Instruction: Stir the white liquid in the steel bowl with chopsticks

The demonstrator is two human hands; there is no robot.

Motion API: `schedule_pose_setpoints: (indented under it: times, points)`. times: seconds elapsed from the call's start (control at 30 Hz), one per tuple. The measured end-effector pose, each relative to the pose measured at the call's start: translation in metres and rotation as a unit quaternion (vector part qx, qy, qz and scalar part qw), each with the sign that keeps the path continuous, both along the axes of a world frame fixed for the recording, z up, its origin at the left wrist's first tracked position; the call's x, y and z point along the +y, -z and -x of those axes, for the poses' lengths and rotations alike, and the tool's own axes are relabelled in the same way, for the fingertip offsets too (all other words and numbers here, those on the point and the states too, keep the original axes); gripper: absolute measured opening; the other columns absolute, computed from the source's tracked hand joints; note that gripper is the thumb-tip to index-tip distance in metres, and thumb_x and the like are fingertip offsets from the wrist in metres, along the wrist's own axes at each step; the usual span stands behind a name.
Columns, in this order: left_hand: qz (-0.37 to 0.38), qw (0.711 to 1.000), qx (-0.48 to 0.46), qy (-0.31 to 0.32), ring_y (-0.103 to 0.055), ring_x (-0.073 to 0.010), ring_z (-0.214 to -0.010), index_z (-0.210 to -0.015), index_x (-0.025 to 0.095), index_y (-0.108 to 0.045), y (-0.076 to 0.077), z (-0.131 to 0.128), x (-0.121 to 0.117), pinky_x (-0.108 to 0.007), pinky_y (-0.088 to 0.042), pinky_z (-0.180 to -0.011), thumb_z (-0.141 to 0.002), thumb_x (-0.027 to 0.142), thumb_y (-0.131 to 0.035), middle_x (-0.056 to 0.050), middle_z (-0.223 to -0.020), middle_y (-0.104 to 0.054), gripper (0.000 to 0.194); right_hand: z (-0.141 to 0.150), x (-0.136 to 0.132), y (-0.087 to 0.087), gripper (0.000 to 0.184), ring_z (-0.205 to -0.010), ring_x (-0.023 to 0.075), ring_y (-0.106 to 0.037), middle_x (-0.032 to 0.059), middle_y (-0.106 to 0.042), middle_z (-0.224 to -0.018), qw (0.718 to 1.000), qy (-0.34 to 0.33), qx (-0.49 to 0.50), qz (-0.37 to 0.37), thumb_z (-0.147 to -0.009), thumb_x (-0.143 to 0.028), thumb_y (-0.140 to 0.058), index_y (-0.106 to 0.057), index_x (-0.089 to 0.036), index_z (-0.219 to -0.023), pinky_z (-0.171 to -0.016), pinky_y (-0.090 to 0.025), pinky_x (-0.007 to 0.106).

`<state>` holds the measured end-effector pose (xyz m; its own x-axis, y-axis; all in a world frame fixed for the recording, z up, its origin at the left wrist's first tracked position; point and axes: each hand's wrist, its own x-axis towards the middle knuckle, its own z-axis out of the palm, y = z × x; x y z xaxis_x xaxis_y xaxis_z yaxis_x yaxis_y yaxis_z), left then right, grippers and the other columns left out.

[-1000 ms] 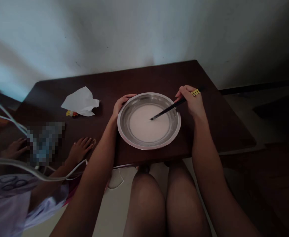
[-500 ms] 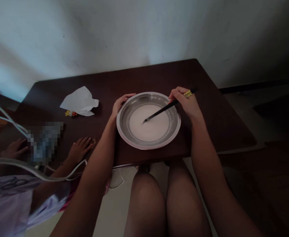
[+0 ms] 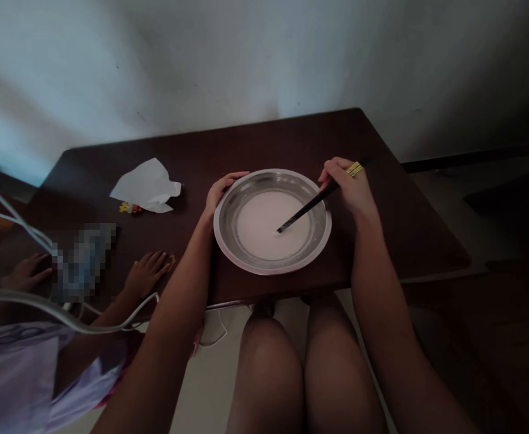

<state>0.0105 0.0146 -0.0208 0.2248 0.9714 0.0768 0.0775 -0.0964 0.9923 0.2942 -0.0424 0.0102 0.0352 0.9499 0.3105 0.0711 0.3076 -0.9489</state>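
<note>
A wide metal basin stands near the front edge of the dark table, with a milky white liquid in it. My left hand steadies the basin, fingers curved along its far left rim. Over the right rim, my right hand is closed around black chopsticks with gold bands near the top. They slant down to the left, and their tips dip into the liquid near the middle. Whether my left thumb grips the rim is hard to see.
A crumpled white paper lies at the left on the table, partly over a small yellow and red object. Another person's hand rests nearby, beside a blurred-out device. White cables cross the lower left.
My right hand has moved a little to the right, and the chopstick tips have shifted right and slightly nearer through the liquid. My left hand and the basin have stayed in place.
</note>
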Motion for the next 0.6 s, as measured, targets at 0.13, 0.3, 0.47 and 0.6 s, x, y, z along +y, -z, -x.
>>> schedule_pose_setpoints:
  times: [0.13,0.3,0.47,0.6]
  points:
    - [-0.002,1.0,-0.006,0.008,-0.06,-0.025,-0.111,-0.096,0.016,-0.072,0.0007,0.0005,0.0006,-0.036,-0.045,-0.098,-0.077,0.026,-0.044,-0.007,-0.11,-0.071,0.035,0.0023,-0.0002,0.0001,0.035,-0.058,0.0094,-0.059,-0.0022,-0.063,-0.059,0.999,-0.028,-0.019,-0.003,-0.082,-0.05,-0.062,-0.064,-0.02,-0.065,-0.061,-0.046,0.023]
    - [0.024,1.0,-0.012,0.009,-0.062,-0.0243,-0.107,-0.1,0.015,-0.071,0.0005,0.0001,0.0003,-0.035,-0.046,-0.096,-0.078,0.027,-0.043,-0.007,-0.108,-0.071,0.037,0.0015,-0.0004,-0.001,0.039,-0.05,0.0085,-0.055,-0.0035,-0.057,-0.052,1.0,0.008,0.002,-0.011,-0.083,-0.051,-0.06,-0.061,-0.02,-0.061,-0.055,-0.043,0.023]
    - [0.034,0.999,-0.008,0.002,-0.061,-0.0237,-0.108,-0.101,0.015,-0.07,0.0009,0.0,0.0015,-0.035,-0.046,-0.097,-0.078,0.024,-0.041,-0.007,-0.111,-0.071,0.038,0.0022,-0.0012,-0.0018,0.035,-0.056,0.0093,-0.058,-0.0027,-0.061,-0.057,1.0,-0.006,-0.018,-0.007,-0.083,-0.05,-0.061,-0.062,-0.02,-0.064,-0.059,-0.046,0.023]
    - [0.018,1.0,0.004,0.001,-0.061,-0.024,-0.109,-0.101,0.015,-0.07,0.0022,0.0006,0.0026,-0.036,-0.046,-0.097,-0.078,0.024,-0.041,-0.007,-0.109,-0.071,0.038,0.0011,-0.001,-0.0009,0.037,-0.051,0.0085,-0.055,-0.0038,-0.057,-0.052,1.0,0.011,-0.001,-0.011,-0.085,-0.049,-0.059,-0.061,-0.02,-0.062,-0.056,-0.044,0.023]
